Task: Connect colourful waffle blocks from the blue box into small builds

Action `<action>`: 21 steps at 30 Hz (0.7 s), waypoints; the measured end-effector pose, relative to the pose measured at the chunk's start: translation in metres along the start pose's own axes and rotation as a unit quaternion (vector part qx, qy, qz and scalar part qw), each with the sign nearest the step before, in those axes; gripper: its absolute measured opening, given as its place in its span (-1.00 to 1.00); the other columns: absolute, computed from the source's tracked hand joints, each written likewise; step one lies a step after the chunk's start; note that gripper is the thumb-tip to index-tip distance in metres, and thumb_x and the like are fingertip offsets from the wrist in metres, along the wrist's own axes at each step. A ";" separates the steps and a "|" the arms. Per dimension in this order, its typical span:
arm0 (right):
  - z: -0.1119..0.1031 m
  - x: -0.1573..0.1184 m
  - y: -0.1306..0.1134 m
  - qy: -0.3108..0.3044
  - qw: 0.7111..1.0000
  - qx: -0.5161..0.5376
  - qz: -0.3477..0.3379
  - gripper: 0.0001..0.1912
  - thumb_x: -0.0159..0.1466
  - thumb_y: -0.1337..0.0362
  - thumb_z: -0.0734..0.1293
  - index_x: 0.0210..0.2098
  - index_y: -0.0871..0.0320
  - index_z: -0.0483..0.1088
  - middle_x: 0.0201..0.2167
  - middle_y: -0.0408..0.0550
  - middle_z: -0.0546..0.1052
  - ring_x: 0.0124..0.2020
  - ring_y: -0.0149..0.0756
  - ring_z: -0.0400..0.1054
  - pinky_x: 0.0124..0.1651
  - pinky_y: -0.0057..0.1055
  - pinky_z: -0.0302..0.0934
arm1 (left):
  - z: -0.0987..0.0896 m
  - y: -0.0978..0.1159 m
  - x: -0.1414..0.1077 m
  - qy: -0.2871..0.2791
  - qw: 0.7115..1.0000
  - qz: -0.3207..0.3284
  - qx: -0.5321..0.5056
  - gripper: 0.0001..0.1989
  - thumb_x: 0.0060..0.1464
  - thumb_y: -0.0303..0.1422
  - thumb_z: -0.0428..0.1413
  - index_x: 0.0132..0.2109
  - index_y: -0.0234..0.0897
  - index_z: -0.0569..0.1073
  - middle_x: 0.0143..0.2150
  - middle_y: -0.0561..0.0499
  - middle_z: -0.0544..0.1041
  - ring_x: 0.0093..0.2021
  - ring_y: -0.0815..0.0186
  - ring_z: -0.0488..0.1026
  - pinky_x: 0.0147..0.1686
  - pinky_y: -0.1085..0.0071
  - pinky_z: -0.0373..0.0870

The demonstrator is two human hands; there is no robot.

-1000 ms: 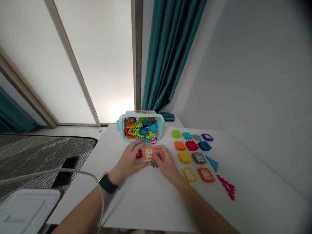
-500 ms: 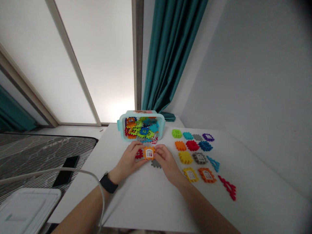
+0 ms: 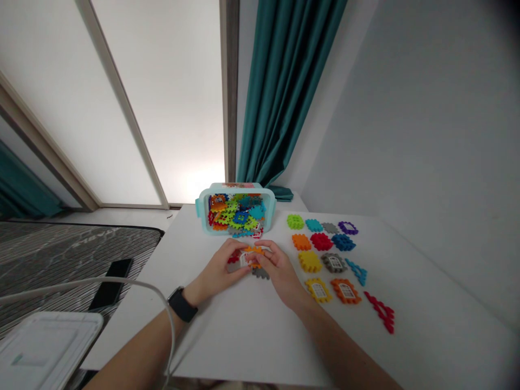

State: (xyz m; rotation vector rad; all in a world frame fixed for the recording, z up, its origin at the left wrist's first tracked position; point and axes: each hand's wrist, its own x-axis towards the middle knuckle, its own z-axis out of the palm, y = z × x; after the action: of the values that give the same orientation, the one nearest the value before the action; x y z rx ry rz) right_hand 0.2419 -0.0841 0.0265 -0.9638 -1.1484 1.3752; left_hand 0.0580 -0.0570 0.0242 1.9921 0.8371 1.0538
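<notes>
Both hands meet over the middle of the white table (image 3: pixel 244 336). My left hand (image 3: pixel 221 268) has its fingers closed on a white window insert (image 3: pixel 244 259). In my right hand (image 3: pixel 278 268) is an orange frame piece (image 3: pixel 257 250), pinched beside the insert and partly hidden by the fingers. A red piece (image 3: pixel 233 257) lies by the left fingers, partly covered. Just below the orange frame a gray toothed piece (image 3: pixel 260 273) rests on the table. Behind the hands stands a light teal bin (image 3: pixel 269 219) full of colourful toothed pieces.
Rows of toothed pieces lie on the right, including a yellow stack (image 3: pixel 310 261), an orange window piece (image 3: pixel 345 291) and a long red piece (image 3: pixel 379 311). A white cable (image 3: pixel 173 330) crosses my left forearm. A white lid (image 3: pixel 52 346) is at lower left.
The white window insert, earlier inside the orange frame, now shows to its left, apart from it. The fingers of both hands have shifted round the two parts.
</notes>
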 end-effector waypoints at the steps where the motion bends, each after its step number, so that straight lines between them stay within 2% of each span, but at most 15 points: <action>1: -0.001 0.000 0.000 0.004 1.000 -0.005 0.000 -0.58 0.20 -0.03 0.43 -0.07 0.03 0.33 -0.27 -0.02 0.65 -0.20 -0.19 0.50 -0.15 -0.27 0.32 | 0.000 0.001 0.000 -0.002 0.999 -0.021 -0.030 -0.63 0.18 -0.21 0.19 0.09 -0.22 0.44 -0.05 -0.12 0.48 -0.07 0.19 0.43 -0.05 0.28 0.39; 5: -0.003 0.001 0.000 0.003 1.000 -0.024 -0.006 -0.58 0.21 -0.05 0.42 -0.08 0.04 0.35 -0.27 -0.02 0.64 -0.28 -0.23 0.47 -0.19 -0.27 0.32 | 0.003 -0.005 0.001 0.001 0.985 -0.092 -0.143 -0.64 0.21 -0.13 0.15 0.01 -0.29 0.47 -0.30 -0.01 0.46 -0.29 0.30 0.39 -0.23 0.38 0.34; 9: -0.002 0.002 0.003 0.013 1.000 -0.014 -0.013 -0.62 0.19 -0.01 0.43 -0.13 0.06 0.39 -0.30 -0.07 0.61 -0.29 -0.27 0.45 -0.20 -0.31 0.32 | 0.005 -0.012 0.003 0.026 0.973 -0.114 -0.197 -0.62 0.14 -0.11 0.22 -0.04 -0.31 0.49 -0.41 0.08 0.39 -0.38 0.36 0.33 -0.31 0.43 0.28; 13: -0.005 0.005 0.008 0.024 0.998 -0.044 -0.029 -0.69 0.19 0.06 0.43 -0.15 0.07 0.44 -0.25 -0.08 0.56 -0.25 -0.27 0.43 -0.19 -0.32 0.31 | 0.004 -0.011 0.004 0.039 0.971 -0.129 -0.199 -0.66 0.11 -0.14 0.24 -0.09 -0.31 0.51 -0.44 0.09 0.40 -0.39 0.36 0.35 -0.30 0.42 0.28; 17: -0.009 0.006 0.009 0.036 0.996 -0.078 -0.030 -0.67 0.19 0.07 0.42 -0.11 0.09 0.49 -0.20 -0.03 0.56 -0.21 -0.24 0.43 -0.18 -0.31 0.32 | 0.003 -0.007 0.005 0.042 0.968 -0.139 -0.205 -0.67 0.09 -0.14 0.25 -0.14 -0.32 0.51 -0.44 0.07 0.44 -0.39 0.35 0.37 -0.30 0.41 0.29; 21: -0.009 0.006 0.009 0.054 0.995 -0.078 -0.016 -0.65 0.19 0.08 0.42 -0.08 0.10 0.49 -0.31 -0.08 0.55 -0.39 -0.33 0.40 -0.37 -0.39 0.26 | 0.001 -0.008 0.006 0.045 0.965 -0.148 -0.211 -0.68 0.09 -0.14 0.25 -0.18 -0.32 0.52 -0.42 0.05 0.47 -0.39 0.35 0.38 -0.32 0.43 0.30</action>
State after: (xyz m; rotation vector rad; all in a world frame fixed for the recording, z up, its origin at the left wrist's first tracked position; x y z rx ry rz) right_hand 0.2480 -0.0767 0.0163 -1.1134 -1.1963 1.2069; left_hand 0.0602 -0.0489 0.0196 1.4241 0.8445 1.0492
